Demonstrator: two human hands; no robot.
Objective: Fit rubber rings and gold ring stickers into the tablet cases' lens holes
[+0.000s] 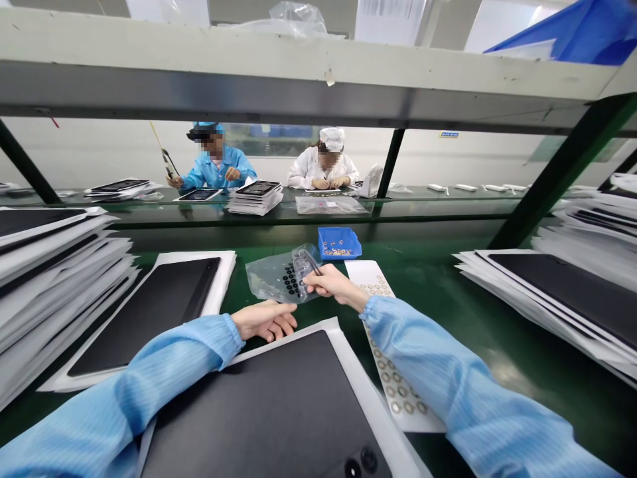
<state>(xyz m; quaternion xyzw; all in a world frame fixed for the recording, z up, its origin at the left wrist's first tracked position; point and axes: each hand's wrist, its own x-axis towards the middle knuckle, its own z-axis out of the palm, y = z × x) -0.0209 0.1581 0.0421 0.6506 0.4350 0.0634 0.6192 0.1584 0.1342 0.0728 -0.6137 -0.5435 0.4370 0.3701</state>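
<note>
My right hand point(332, 284) is closed on a pair of tweezers point(312, 262), held over a clear plastic bag point(266, 273). Several small black rings point(290, 280) show inside or on that bag. My left hand point(266, 320) rests palm inward just below the bag, fingers loosely curled and apart, with nothing seen in it. Directly in front of me lies a black tablet-like panel point(269, 405) on white sheeting, with round lens openings at its lower right corner. Under my right forearm runs a white sheet of ring stickers point(398, 388).
A blue tray point(340, 243) with small parts stands behind the bag. Another black panel point(149, 312) lies at left. Stacks of panels and white sheets rise at far left point(54, 285) and right point(562, 285). A shelf point(298, 66) crosses overhead. Two co-workers sit opposite.
</note>
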